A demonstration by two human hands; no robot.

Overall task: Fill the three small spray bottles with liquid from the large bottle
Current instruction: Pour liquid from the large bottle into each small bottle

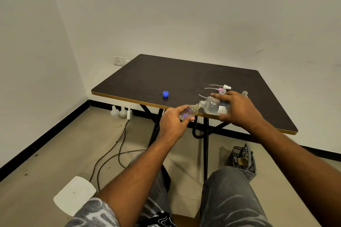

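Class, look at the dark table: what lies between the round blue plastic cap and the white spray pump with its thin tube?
Nothing: in the head view, only bare dark tabletop separates the round blue plastic cap from the white spray pump.

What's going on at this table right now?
A seated person is pouring. The right hand grips the large bottle, tipped on its side with its neck at the mouth of a small spray bottle, which the left hand holds at the table's near edge. The blue cap lies on the table, as do loose spray heads with their tubes. Another open small bottle stands behind the right hand.
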